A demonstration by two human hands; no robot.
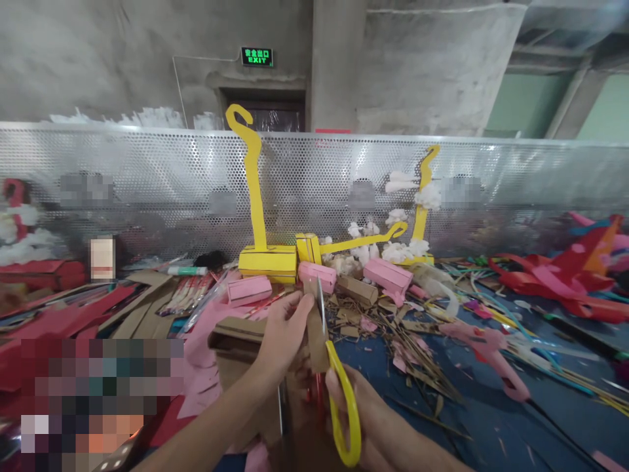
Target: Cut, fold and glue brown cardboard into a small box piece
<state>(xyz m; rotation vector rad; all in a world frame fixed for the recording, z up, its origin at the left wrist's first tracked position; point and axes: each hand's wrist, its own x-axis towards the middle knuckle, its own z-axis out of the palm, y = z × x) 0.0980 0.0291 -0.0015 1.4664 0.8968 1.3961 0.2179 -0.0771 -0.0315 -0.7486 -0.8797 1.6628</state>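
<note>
Yellow-handled scissors [344, 406] are in my right hand [361, 406], which is closed round their handle at the lower middle. Their blades point up and away, along the right side of a narrow brown cardboard strip [318, 341]. My left hand [287, 324] pinches the strip near its upper end, thumb and fingers pressed together, just left of the blades. Under my left forearm lies a folded brown cardboard piece [236, 334]. Just beyond the blade tips sits a pink paper block [317, 276].
Yellow hooked shapes on boxes [268, 262] stand before a perforated metal screen [187, 196]. Cardboard scraps [348, 318] litter the blue table [417, 419]. A pink glue gun [491, 354] lies right, with its cable running off. Pink paper [196, 367] lies left.
</note>
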